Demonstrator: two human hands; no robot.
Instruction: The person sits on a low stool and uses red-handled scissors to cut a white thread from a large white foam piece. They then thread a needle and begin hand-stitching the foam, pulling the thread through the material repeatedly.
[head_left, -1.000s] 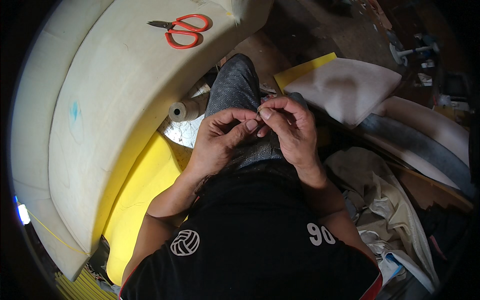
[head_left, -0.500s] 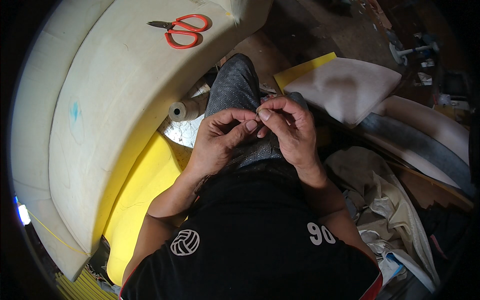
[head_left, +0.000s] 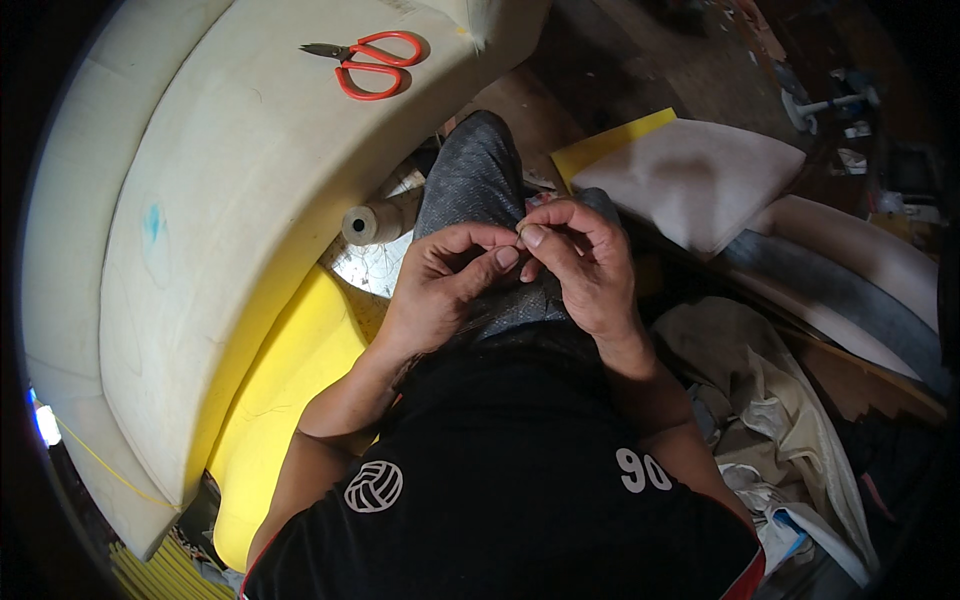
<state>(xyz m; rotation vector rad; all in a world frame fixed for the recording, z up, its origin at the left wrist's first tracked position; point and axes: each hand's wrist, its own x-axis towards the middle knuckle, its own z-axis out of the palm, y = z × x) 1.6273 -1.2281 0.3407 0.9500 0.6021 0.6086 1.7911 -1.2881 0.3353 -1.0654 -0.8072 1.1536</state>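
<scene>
Over my lap, the fingertips of both hands meet. My left hand (head_left: 437, 285) pinches with thumb and index finger, and my right hand (head_left: 590, 262) pinches right beside it. Whatever they hold is too thin and small to make out. A cone of light-coloured thread (head_left: 385, 221) lies on its side just left of my knee, its hollow end toward me. Farther off, red-handled scissors (head_left: 344, 53) rest on a large cream padded piece (head_left: 215, 190), with the blades pointing left.
Yellow foam (head_left: 285, 390) sits low on the left beneath the cream piece. To the right are a pale cushion-like panel (head_left: 690, 180), a long curved padded piece (head_left: 850, 240) and crumpled beige cloth (head_left: 740, 370). A white stand-like object (head_left: 800, 110) stands at the far right.
The whole view has shifted slightly. My hands keep their pinch, fingertips together, with hardly any movement between them.
</scene>
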